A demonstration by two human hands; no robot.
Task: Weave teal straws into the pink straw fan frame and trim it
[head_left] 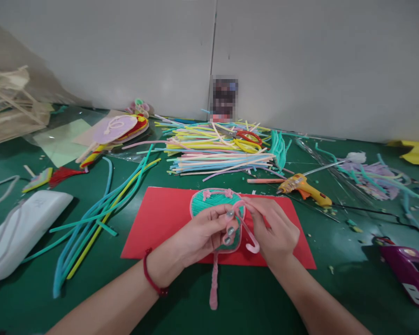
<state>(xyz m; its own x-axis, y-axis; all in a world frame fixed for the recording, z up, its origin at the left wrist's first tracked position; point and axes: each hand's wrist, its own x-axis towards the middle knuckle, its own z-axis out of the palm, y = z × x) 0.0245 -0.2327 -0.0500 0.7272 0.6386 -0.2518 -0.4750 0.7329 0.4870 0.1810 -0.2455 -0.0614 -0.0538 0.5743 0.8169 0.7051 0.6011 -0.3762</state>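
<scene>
Both hands pinch a pink pipe cleaner [250, 231] that is bent into a loop at the top and has a hooked lower end. My left hand [209, 230] is closed on its left side, with a red cord bracelet at the wrist. My right hand [274, 225] grips the loop from the right, thumb and finger together. Beneath them a fan-shaped piece [208, 208], green with a pink rim and small pink bows on top, lies on a red sheet [157, 228]. Its twisted pink handle [214, 284] points toward me. My hands cover part of its middle.
A pile of coloured pipe cleaners [216, 160] with red-handled scissors [247, 136] lies behind. At right are a yellow glue gun [307, 188] and a purple device [407, 270]. Left are loose blue-green pipe cleaners [87, 228], a white power strip [31, 232] and a lilac fan [111, 129].
</scene>
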